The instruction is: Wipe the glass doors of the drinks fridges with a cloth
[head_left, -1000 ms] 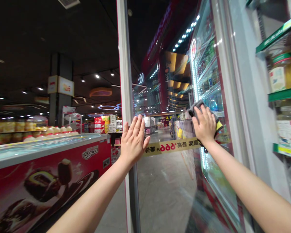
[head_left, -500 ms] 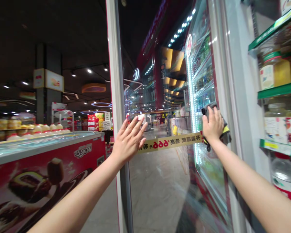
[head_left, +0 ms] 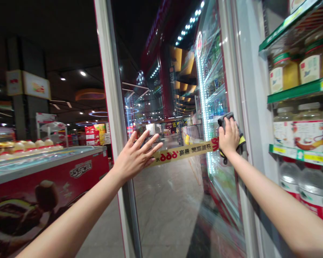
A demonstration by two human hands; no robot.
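A glass door (head_left: 164, 200) in a pale metal frame stands open before me, with a yellow strip (head_left: 188, 150) of red and dark lettering across it. My left hand (head_left: 136, 154) lies near the door's left edge, fingers spread, holding nothing. On the right side of the glass, my right hand (head_left: 228, 136) presses a dark grey cloth (head_left: 224, 117) with yellow edging against the pane. Part of the cloth is hidden behind the palm and fingers.
At the right, shelves with green edges (head_left: 293, 94) hold jars and bottles. A red chest freezer (head_left: 97, 166) stands at the left, with white bottles behind it. A dark pillar (head_left: 33, 104) rises farther back.
The view has turned, so the door and shelves appear farther left. The fingers of my left hand are spread wider. My right hand stays on the cloth near the same part of the glass.
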